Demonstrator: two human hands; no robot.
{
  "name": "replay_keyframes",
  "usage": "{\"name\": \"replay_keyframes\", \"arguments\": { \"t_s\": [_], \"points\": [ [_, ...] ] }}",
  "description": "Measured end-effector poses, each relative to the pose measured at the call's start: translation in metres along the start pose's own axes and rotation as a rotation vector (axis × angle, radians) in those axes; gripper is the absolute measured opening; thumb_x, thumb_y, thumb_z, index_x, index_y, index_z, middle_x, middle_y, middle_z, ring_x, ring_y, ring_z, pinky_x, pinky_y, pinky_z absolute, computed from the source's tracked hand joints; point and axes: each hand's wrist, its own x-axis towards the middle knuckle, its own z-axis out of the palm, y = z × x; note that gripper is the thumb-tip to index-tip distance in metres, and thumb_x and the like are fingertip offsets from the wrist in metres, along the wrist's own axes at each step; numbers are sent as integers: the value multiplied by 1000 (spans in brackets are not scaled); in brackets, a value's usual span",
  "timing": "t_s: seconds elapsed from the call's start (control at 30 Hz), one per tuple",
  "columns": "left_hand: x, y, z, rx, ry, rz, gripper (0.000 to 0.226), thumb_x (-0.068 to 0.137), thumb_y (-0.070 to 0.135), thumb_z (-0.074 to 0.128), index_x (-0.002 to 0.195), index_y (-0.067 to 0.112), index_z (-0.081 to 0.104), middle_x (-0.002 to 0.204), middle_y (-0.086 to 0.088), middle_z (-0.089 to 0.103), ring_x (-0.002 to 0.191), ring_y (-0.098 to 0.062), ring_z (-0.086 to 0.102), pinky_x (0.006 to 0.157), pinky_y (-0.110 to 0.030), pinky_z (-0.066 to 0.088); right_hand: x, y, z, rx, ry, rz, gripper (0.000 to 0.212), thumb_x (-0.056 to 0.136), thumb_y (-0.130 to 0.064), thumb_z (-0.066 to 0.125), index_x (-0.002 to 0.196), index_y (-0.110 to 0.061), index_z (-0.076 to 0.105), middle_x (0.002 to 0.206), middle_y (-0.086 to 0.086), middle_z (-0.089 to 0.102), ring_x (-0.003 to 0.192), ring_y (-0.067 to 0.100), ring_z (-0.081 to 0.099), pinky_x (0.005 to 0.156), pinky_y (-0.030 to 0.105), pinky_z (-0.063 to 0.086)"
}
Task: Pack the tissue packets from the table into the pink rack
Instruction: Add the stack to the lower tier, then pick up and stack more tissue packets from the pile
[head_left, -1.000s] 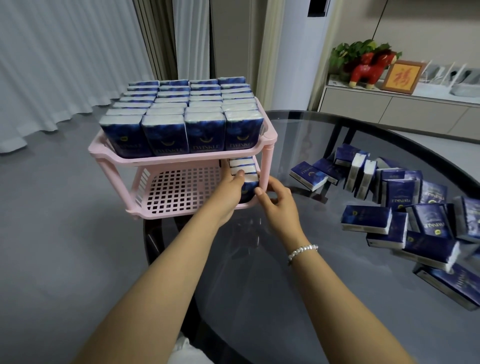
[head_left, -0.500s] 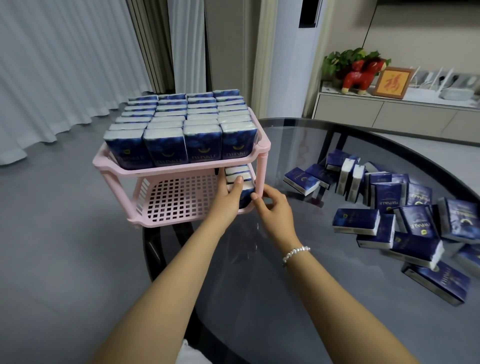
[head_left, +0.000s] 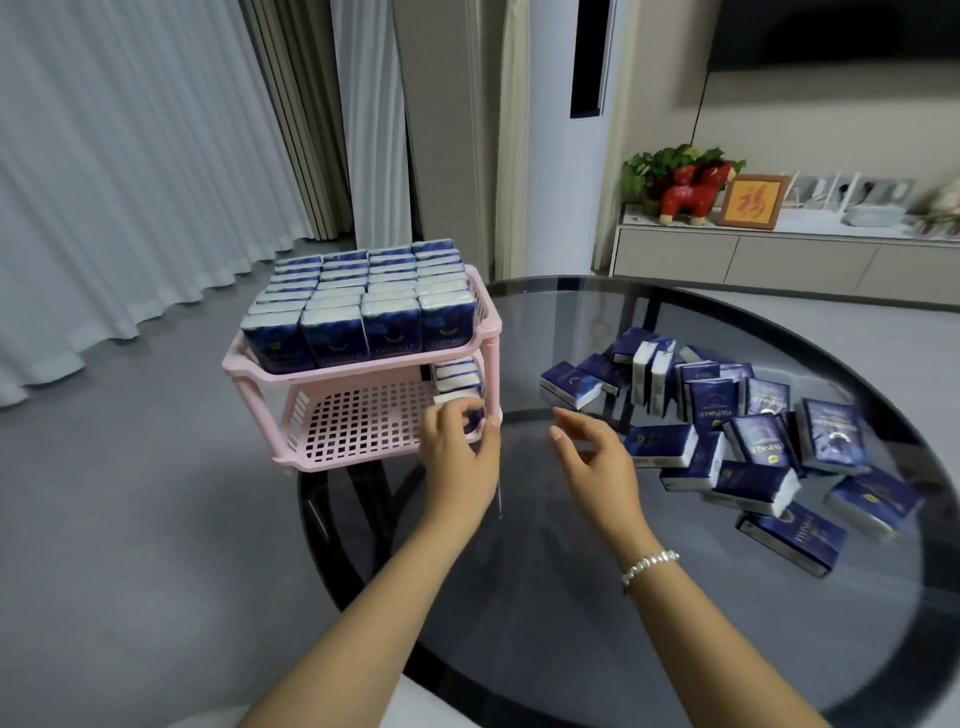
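The left hand (head_left: 457, 447) is pinching a packet (head_left: 460, 402) in the rack (head_left: 363, 415)'s lower shelf; the right hand (head_left: 597, 457) is hovering, fingers spread, empty. Best seating it upright against the row before fetching from the counter (head_left: 519, 597)'s pile (head_left: 753, 441).

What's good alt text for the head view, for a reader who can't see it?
A person's left hand holds a tissue packet in the lower tier of a pink rack whose top tier is packed full. The right hand hovers open over the glass table, near a loose pile of packets.
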Motion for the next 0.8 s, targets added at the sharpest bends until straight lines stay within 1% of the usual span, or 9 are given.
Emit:
{"name": "replay_keyframes", "arguments": {
  "t_s": [0.1, 0.23, 0.33, 0.43, 0.53, 0.63, 0.7, 0.77, 0.8],
  "points": [
    [-14, 18, 15, -57, -95, -26, 16, 90, 19, 59, 106, 17, 58, 100, 20, 40, 102, -19, 55, 96, -43, 45, -8, 1, -31, -80, 61, -37, 23, 90, -22, 60, 113, -22, 63, 105, -9, 59, 99, 9, 57, 79, 16, 45],
    [-27, 34, 50, -85, -203, -100, 12, 92, 23, 56, 103, 21, 57, 106, 7, 48, 99, -12, 56, 95, -35, 46, -14, 6, -71, -235, 187, -69, 24, 88, -16, 61, 112, -13, 65, 94, -5, 56, 87, 12, 58, 86, 31, 50],
    [-35, 45, 78, -100, -328, -194, 12, 95, 29, 52, 105, 24, 54, 110, 5, 52, 97, -7, 54, 80, -20, 42, -15, 13, -95, -360, 291, -52, 26, 89, -15, 60, 114, -12, 64, 93, -3, 52, 95, 21, 54, 85, 30, 45],
    [-40, 51, 103, -126, -431, -281, 30, 97, 31, 48, 123, 19, 53, 121, 3, 54, 113, -11, 53, 82, -18, 39, -12, 21, -114, -464, 323, 33, 34, 88, -22, 61, 121, -13, 60, 110, 6, 54, 111, 23, 44, 88, 23, 34],
    [-41, 54, 122, -142, -514, -326, 43, 99, 29, 44, 140, 14, 42, 142, -3, 45, 128, -15, 46, 90, -18, 33, -7, 29, -126, -590, 265, 139, 47, 89, -36, 57, 131, -17, 52, 125, 9, 50, 118, 26, 38, 98, 33, 34],
    [-36, 54, 133, -144, -541, -352, 48, 100, 32, 42, 145, 17, 35, 148, -4, 40, 133, -17, 42, 93, -20, 31, -4, 37, -129, -729, 189, 193, 50, 92, -44, 48, 136, -21, 46, 131, 6, 52, 121, 28, 38, 100, 38, 30],
    [-31, 53, 138, -159, -543, -367, 48, 100, 32, 43, 144, 17, 36, 148, -3, 41, 134, -18, 41, 96, -21, 31, -1, 37, -126, -777, 143, 211, 46, 94, -47, 42, 130, -21, 52, 124, 2, 59, 119, 28, 40, 95, 38, 30],
    [-27, 51, 140, -182, -549, -383, 46, 99, 30, 46, 142, 15, 41, 145, -3, 45, 132, -17, 43, 97, -22, 32, 4, 34, -121, -759, 136, 227, 39, 93, -50, 41, 104, -19, 62, 102, -1, 67, 112, 28, 44, 86, 36, 28],
    [-27, 50, 140, -191, -551, -387, 45, 98, 29, 47, 140, 14, 43, 143, -4, 47, 130, -17, 45, 97, -22, 34, 6, 32, -119, -744, 137, 237, 40, 92, -53, 41, 93, -18, 62, 91, -2, 67, 109, 28, 45, 84, 36, 27]
  ]
}}
